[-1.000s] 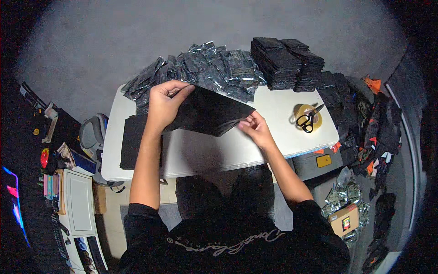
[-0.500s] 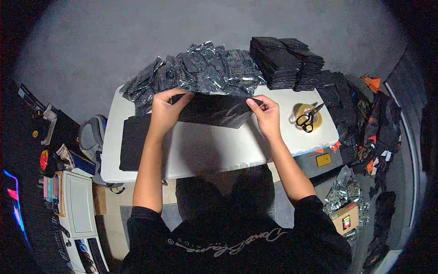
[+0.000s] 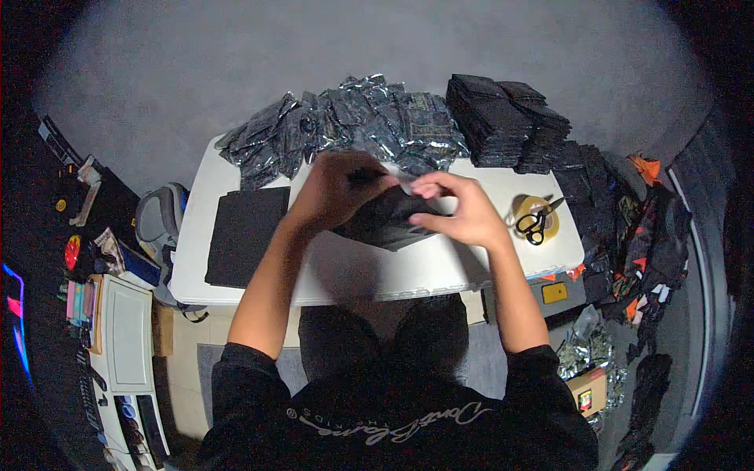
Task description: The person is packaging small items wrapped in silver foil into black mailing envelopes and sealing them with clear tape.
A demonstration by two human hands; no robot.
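My left hand (image 3: 334, 192), somewhat blurred, is closed on a black cloth piece (image 3: 385, 224) above the middle of the white table (image 3: 330, 271). The cloth looks bunched or folded, with one corner hanging down toward me. At its right side is my right hand (image 3: 470, 212), thumb and fingers apart and pointing left; whether the fingertips touch the cloth is unclear. Flat black cloth pieces (image 3: 247, 235) lie stacked to the left of my left forearm. Black scissors (image 3: 535, 226) rest on a roll of clear tape (image 3: 549, 230) at the right.
Packed items in shiny clear bags (image 3: 353, 118) are heaped along the table's far edge. Beside them rise tall stacks of folded black cloth (image 3: 503, 125). Dark clothing and scraps (image 3: 628, 235) pile up off the right end, near a yellow phone-like object (image 3: 554, 293).
Half a second ago both hands held the cloth stretched by its upper corners. They have now come closer together, the cloth is gathered, and the right fingers have spread.
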